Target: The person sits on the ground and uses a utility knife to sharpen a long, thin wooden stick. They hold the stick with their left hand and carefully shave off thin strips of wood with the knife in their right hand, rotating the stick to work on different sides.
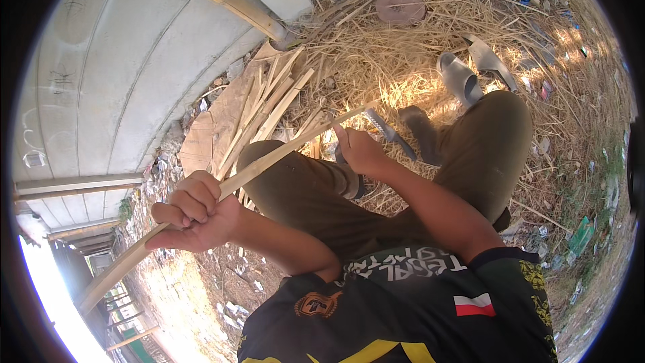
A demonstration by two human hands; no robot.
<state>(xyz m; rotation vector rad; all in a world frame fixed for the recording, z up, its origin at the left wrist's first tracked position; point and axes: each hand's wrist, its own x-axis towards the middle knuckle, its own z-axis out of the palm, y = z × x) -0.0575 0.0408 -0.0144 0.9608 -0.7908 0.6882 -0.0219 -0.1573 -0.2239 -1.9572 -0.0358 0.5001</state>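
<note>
Gripping a long, pale strip of wood (289, 150) with the left hand (201, 212), fingers wrapped round near its middle. Held aslant past the bent left knee, reaching out over the straw (416, 47) on the ground. Curling the right hand (363, 151) beside the far part of the strip, thumb up at its lower edge; impossible to tell whether pinching or merely touching. Judging by the pose, at the step of steadying and working the strip between both hands. Likely to call next for a firm left grip and careful right fingers, wary of splinters. Note a knife (390, 133) on the ground just beyond the right hand, and more strips (279, 97) along the right-hand edge of the cardboard (196, 144), toward the wall (121, 60).
</note>
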